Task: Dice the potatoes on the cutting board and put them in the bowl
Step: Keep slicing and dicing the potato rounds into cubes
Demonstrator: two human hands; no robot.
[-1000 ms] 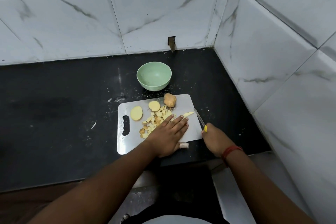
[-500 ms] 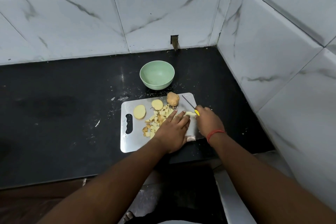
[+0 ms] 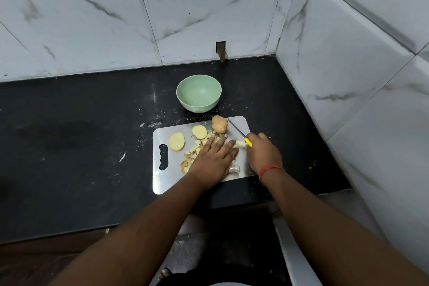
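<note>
A steel cutting board (image 3: pixel 241 123) lies on the black counter. On it are two round potato slices (image 3: pixel 177 141), a heap of diced potato (image 3: pixel 193 151) and an unpeeled potato piece (image 3: pixel 219 124) at the far edge. My left hand (image 3: pixel 214 159) lies flat with straight fingers over the diced heap and a pale potato strip (image 3: pixel 240 143). My right hand (image 3: pixel 263 151) grips a yellow-handled knife (image 3: pixel 236 131), its blade pointing up-left beside the potato piece. A pale green bowl (image 3: pixel 199 93) stands beyond the board; nothing shows inside it.
White marble-tiled walls close the counter (image 3: pixel 81 134) at the back and at the right (image 3: pixel 348 76). The counter's front edge runs just below the board. Small white scraps dot the counter near the board.
My right hand moved with the knife from the board's right edge in toward the potato strip by my left fingertips. The left hand stayed on the heap.
</note>
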